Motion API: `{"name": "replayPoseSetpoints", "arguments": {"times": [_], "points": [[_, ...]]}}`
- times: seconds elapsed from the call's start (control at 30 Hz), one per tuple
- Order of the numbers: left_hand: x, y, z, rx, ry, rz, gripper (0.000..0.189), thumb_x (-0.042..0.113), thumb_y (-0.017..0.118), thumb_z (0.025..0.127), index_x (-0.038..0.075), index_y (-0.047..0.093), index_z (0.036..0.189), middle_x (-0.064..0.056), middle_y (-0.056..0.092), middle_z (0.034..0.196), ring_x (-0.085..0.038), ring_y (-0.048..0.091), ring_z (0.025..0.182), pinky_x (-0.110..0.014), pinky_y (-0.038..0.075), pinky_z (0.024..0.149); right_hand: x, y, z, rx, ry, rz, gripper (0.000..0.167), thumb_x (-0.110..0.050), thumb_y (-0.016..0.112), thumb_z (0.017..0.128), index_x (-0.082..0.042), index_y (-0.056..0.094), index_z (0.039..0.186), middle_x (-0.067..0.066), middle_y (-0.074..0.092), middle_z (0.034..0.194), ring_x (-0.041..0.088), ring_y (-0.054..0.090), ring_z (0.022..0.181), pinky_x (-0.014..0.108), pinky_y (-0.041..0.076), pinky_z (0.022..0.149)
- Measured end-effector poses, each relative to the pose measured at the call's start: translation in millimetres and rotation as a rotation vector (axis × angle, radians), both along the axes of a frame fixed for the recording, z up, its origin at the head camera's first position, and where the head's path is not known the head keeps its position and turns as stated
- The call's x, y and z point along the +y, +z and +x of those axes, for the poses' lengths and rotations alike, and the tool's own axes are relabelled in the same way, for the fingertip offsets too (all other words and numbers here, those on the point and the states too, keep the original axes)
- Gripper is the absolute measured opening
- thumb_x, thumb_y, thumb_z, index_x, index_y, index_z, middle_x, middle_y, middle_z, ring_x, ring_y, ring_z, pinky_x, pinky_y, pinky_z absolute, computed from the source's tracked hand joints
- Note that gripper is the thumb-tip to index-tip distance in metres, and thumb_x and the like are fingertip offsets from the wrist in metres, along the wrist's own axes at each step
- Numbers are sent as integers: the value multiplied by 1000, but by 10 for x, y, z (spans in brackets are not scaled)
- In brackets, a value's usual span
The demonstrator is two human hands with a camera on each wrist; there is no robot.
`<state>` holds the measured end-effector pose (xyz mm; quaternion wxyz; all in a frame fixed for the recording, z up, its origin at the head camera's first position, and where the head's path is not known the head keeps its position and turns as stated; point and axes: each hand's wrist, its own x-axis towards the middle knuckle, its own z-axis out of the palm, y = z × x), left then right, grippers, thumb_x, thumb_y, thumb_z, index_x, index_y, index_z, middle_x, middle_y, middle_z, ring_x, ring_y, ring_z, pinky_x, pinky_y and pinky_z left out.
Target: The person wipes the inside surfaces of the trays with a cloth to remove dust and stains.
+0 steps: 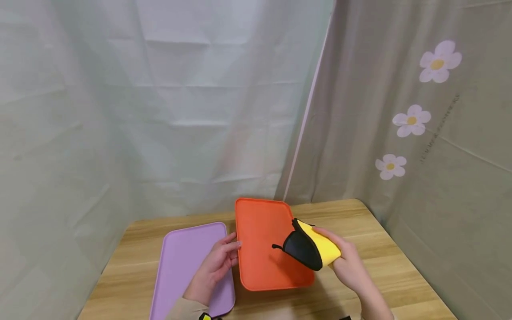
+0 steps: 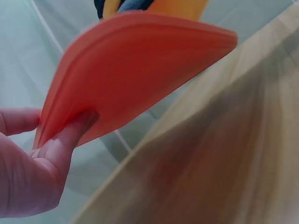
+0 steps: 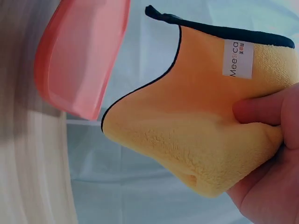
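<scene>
- A purple tray (image 1: 188,266) lies flat near the table's (image 1: 384,249) left front part, its long axis running from the front edge toward the back edge.
- The left hand (image 1: 214,266) reaches over the purple tray's right rim and grips the left long edge of the orange tray (image 1: 264,240). In the left wrist view the thumb (image 2: 70,135) curls under that rim, and the tray looks tipped up off the wood there.
- The orange tray sits at the table's middle, long axis also front to back, its far short edge close to the back edge. It lies between the two hands, the left one touching it.
- A yellow cloth (image 1: 316,246) with black trim and dark inner side hangs over the orange tray's right long edge, above the surface; whether it touches the tray I cannot tell.
- The right hand (image 1: 352,266) pinches the bunched cloth, thumb (image 3: 261,109) pressed into the pile, just right of the tray.
</scene>
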<state>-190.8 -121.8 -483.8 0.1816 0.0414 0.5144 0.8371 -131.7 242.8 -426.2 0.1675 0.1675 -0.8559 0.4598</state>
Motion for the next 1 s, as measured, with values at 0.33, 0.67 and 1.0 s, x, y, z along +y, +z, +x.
{"name": "replayPoseSetpoints", "arguments": {"times": [0.33,0.67,1.0], "points": [[140,-219,-21,-75,31,-64,75,-1,51,103,-15,5,161,-2,76,99,-14,76,86,-33,62,81,64,-19,34,3,-39,-114,85,28,46,73,-18,72,140,4,72,131,14,63,101,26,50,80],[35,-293,-11,-102,20,-124,73,0,50,104,-16,7,161,-6,75,105,-17,75,92,-34,62,84,83,-64,-16,-57,-41,-148,79,25,45,81,-18,70,142,5,69,137,15,64,111,24,51,88],[62,-110,121,-62,-43,-167,77,15,47,109,-18,0,159,-33,44,156,-32,52,138,-40,46,111,192,-33,-64,-90,-46,-71,72,21,50,85,-17,69,143,6,70,138,17,64,114,28,51,89]]}}
